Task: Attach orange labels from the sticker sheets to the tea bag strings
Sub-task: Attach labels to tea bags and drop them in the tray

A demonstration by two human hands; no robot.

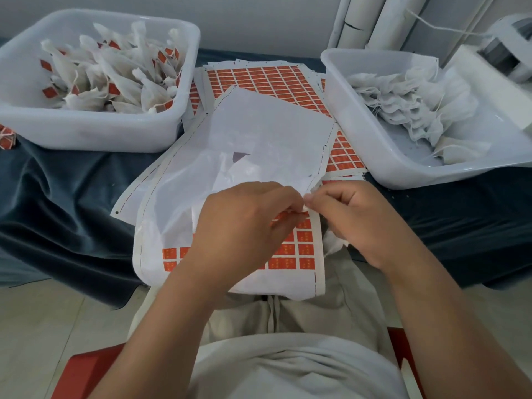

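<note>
Maybe halfway: left tub (26, 90) heaped with labelled bags (115, 73), right tub (371, 145) holds bare ones (408, 108), left hand (241, 226) and right hand (357, 220) both pinching one label (285, 216) over the sheet (290, 280).

One camera worn on the person's head, looks forward and down, sits close above the left hand (239, 226) and right hand (359, 223), lap (316, 312) at the bottom, table (72, 197) ahead, wall (259, 21) on top, wide view.

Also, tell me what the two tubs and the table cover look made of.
Left tub and right tub: likely plastic, translucent white, glossy, with moulded rounded rims catching highlights. Table cover: seemingly velvet-like fabric, dark teal, with soft folds and a shifting sheen.
</note>
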